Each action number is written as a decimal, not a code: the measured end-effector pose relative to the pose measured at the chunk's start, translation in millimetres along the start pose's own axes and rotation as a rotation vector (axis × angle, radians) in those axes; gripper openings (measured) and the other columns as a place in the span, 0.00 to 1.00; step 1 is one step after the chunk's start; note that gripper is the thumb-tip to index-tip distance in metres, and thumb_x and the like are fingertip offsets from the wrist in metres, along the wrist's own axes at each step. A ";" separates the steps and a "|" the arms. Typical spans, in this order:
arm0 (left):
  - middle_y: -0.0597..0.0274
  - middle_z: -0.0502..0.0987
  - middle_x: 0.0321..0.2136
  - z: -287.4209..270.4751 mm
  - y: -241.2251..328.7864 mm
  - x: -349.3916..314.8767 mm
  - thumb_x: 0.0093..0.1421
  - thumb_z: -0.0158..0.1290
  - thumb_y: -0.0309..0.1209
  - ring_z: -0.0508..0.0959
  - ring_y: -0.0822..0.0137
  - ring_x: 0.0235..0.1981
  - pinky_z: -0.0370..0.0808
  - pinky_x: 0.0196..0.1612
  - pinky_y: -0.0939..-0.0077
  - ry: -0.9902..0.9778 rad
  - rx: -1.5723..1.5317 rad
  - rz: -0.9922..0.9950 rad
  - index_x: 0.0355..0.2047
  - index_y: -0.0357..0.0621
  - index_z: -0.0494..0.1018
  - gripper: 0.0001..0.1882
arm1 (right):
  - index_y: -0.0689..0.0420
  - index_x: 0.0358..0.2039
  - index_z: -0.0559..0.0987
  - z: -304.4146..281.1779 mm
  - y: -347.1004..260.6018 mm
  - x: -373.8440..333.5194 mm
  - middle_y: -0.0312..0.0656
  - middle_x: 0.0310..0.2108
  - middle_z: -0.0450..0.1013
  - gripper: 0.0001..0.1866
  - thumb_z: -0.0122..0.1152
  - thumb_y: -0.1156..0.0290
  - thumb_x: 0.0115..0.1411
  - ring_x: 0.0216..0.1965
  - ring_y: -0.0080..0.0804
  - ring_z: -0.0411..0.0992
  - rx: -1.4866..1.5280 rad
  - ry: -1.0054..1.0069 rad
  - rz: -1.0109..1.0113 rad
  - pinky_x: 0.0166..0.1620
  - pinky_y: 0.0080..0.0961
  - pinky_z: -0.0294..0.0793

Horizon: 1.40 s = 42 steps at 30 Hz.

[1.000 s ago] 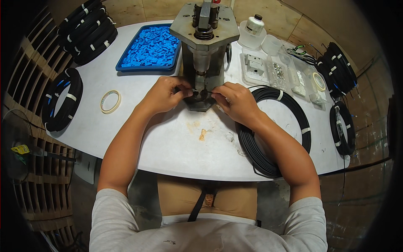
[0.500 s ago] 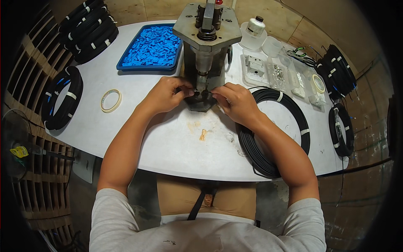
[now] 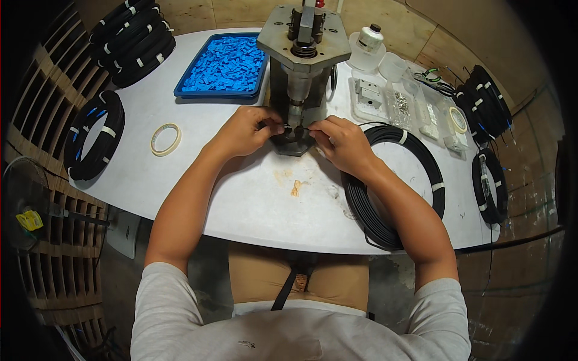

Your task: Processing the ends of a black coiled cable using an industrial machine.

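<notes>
A grey metal bench press point(image 3: 304, 57) stands at the far middle of the white table. Both my hands are at its base, one on each side of the small tool under the ram. My left hand point(image 3: 250, 129) is closed in a pinch at the left of the tool. On the other side my right hand point(image 3: 340, 139) pinches at the tool's right edge. Whatever lies between the fingertips is too small and dark to make out. A coil of black cable point(image 3: 435, 171) lies under my right forearm, its upper end running toward my right hand.
Left of the press sits a blue tray point(image 3: 180, 93) of small blue pieces. A tape roll point(image 3: 165, 139) and black cable coils point(image 3: 109, 132) lie further left. At the right are clear boxes of small parts point(image 3: 400, 108), a white bottle point(image 3: 369, 37) and more coils point(image 3: 481, 102).
The whole view has shifted slightly, so the press and tray appear a little further right and higher. Both hands stay at the tool, pinching as before.
</notes>
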<state>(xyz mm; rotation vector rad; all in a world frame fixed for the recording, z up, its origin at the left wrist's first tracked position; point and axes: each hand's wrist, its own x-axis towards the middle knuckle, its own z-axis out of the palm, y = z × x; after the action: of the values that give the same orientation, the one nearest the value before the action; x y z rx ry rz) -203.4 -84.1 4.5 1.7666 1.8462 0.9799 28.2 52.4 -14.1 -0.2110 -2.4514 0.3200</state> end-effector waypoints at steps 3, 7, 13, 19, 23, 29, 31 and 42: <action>0.51 0.87 0.35 2.3 -21.3 -1.2 0.60 0.56 0.20 0.87 0.62 0.39 0.81 0.47 0.68 0.026 -0.061 0.100 0.42 0.32 0.83 0.11 | 0.55 0.38 0.84 5.0 -1.4 3.4 0.44 0.31 0.78 0.07 0.70 0.72 0.60 0.30 0.48 0.79 -0.010 0.005 -0.007 0.36 0.39 0.80; 0.49 0.87 0.35 2.5 -11.3 -0.2 0.60 0.55 0.20 0.87 0.61 0.38 0.82 0.48 0.68 0.033 -0.060 0.080 0.43 0.33 0.83 0.12 | 0.55 0.38 0.84 1.3 -0.2 1.2 0.43 0.31 0.78 0.07 0.71 0.72 0.59 0.31 0.47 0.79 -0.001 -0.008 0.007 0.36 0.39 0.80; 0.54 0.86 0.34 4.0 -16.2 0.4 0.60 0.56 0.19 0.86 0.66 0.38 0.80 0.47 0.70 0.034 -0.099 0.092 0.42 0.33 0.81 0.10 | 0.55 0.39 0.84 1.6 -1.0 0.0 0.43 0.31 0.78 0.07 0.70 0.73 0.60 0.31 0.47 0.79 0.003 -0.009 0.012 0.36 0.38 0.80; 0.50 0.86 0.33 3.6 -16.9 0.4 0.62 0.59 0.23 0.87 0.60 0.36 0.81 0.46 0.66 0.027 -0.066 0.095 0.42 0.35 0.81 0.08 | 0.55 0.39 0.84 1.4 0.2 0.4 0.43 0.32 0.79 0.07 0.70 0.72 0.60 0.32 0.47 0.79 -0.003 -0.012 0.005 0.36 0.38 0.81; 0.51 0.86 0.32 3.6 -17.2 0.2 0.63 0.60 0.25 0.86 0.61 0.35 0.80 0.45 0.66 0.026 -0.067 0.102 0.41 0.35 0.81 0.08 | 0.55 0.39 0.84 3.1 1.7 0.2 0.43 0.32 0.79 0.07 0.71 0.72 0.60 0.31 0.47 0.79 -0.003 -0.006 0.003 0.37 0.38 0.80; 0.52 0.87 0.33 2.4 -14.8 -0.5 0.61 0.57 0.22 0.86 0.63 0.37 0.80 0.46 0.67 0.004 -0.069 0.072 0.42 0.34 0.81 0.09 | 0.55 0.37 0.83 3.8 1.5 -0.4 0.44 0.31 0.78 0.07 0.71 0.72 0.59 0.30 0.47 0.79 0.011 0.003 0.008 0.36 0.38 0.80; 0.53 0.87 0.35 2.0 -14.9 -0.7 0.59 0.53 0.19 0.87 0.65 0.40 0.80 0.49 0.68 -0.009 -0.081 0.053 0.42 0.33 0.80 0.12 | 0.55 0.37 0.83 3.7 1.1 0.0 0.44 0.30 0.78 0.07 0.71 0.72 0.58 0.29 0.47 0.79 0.020 0.011 0.007 0.35 0.38 0.80; 0.55 0.87 0.35 1.8 -11.3 -1.0 0.59 0.53 0.19 0.86 0.66 0.39 0.79 0.46 0.69 -0.013 -0.068 0.048 0.42 0.34 0.80 0.12 | 0.57 0.48 0.80 -1.1 -1.1 0.7 0.44 0.36 0.80 0.19 0.72 0.69 0.57 0.43 0.45 0.77 -0.006 -0.069 0.184 0.50 0.39 0.74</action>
<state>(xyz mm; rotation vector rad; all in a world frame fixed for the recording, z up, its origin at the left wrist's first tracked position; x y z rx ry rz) -209.8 -84.2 -4.9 1.7800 1.7486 1.0343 28.3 51.7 -12.5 -0.4362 -2.5058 0.4056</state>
